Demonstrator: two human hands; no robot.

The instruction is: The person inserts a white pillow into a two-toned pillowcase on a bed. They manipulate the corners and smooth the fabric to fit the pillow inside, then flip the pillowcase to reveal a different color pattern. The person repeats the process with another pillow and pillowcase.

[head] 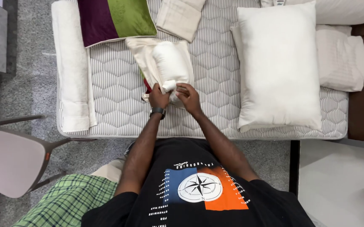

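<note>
Left fingers: the left hand [158, 97] is closed in a pinch on the near end of the small white soft pillow insert [171, 63], at the mouth of its cover.
Right fingers: the right hand [189, 96] is curled and gripping the same near end from the 3 o'clock side; the fingertips are tucked into the fabric.
Thing held: the insert lies on the cream fabric cushion cover [142, 52], near the middle of the grey quilted mattress [119, 84], its length running toward 12 o'clock.
Handling: it looks light, squashy and limp, likely easiest to grip by a bunched end or corner.
Around: a purple and green cushion [114, 17] at 11 o'clock, a folded beige cloth [180, 14] at 12, a large white pillow [279, 65] at 3, a rolled white towel [70, 63] at 9.
Hard to tell: a red and green scrap under the cover is mostly hidden; whether the insert's end is inside the cover cannot be told.
</note>
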